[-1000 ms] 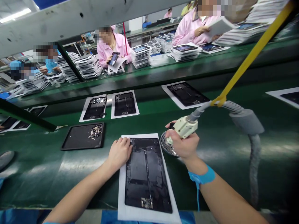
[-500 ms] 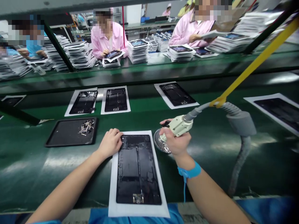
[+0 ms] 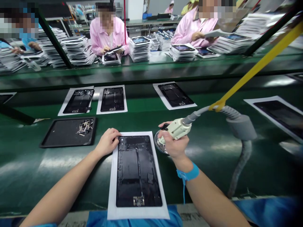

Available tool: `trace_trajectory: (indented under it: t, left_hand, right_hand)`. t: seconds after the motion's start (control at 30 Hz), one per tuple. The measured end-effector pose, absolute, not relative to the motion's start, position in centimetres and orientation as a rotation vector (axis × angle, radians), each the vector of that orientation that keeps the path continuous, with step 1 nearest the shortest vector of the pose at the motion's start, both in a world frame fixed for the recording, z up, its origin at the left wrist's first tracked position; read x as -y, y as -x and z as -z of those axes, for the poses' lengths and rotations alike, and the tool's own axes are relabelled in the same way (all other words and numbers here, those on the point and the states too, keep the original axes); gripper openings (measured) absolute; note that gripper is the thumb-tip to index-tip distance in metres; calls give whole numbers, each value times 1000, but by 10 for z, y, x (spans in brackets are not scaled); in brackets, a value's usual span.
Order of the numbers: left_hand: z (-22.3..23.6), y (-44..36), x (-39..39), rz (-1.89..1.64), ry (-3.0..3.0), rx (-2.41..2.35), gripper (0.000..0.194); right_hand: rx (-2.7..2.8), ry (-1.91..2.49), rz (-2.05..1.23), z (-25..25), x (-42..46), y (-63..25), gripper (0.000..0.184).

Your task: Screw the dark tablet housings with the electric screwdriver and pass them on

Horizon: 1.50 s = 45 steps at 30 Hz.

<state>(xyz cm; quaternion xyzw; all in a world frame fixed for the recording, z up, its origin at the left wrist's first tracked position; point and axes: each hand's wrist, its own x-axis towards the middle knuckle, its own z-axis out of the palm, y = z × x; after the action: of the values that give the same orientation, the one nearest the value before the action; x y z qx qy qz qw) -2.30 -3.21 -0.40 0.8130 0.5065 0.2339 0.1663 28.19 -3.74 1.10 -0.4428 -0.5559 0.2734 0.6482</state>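
Left hand (image 3: pixel 107 142) rests open at the edge of the thin black tablet case (image 3: pixel 138 171) (light, fragile-looking; lift by its edges); right hand (image 3: pixel 174 142) grips a hose-fed tool (image 3: pixel 178 129).

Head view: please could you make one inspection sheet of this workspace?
surface: green workbench, glossy.
job's things: black tablet back panel on white sheet; right hand holds pale handheld tool over round perforated metal dish.
clutter: black tray with loose metal parts.
grips: left hand rests at the panel's upper edge.
cables: grey hose from the tool; yellow strap; blue wrist strap with hanging cord.
surroundings: co-workers in pink coats; stacked tablets.
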Motion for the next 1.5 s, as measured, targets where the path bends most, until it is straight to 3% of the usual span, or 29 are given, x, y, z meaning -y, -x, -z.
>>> trace_trajectory:
  t: [0.43,0.6,0.87,1.5]
  left_hand:
    - [15,20,29,-786,-2310,-1392,23]
    - [20,21,28,-781,-2267,-1387,23]
    - [22,20,27,-755,-2263,-1354,20]
    - [27,16,24,-766,-2215,-1448,19]
  right_hand:
    - [1144,856,-624,-28,39,-273,21]
    - [1180,724,-839,-43,37,-223,24]
    - [1363,703,-947,-21,16,-142,24]
    - [1411,826,-921,3,7,-125,25]
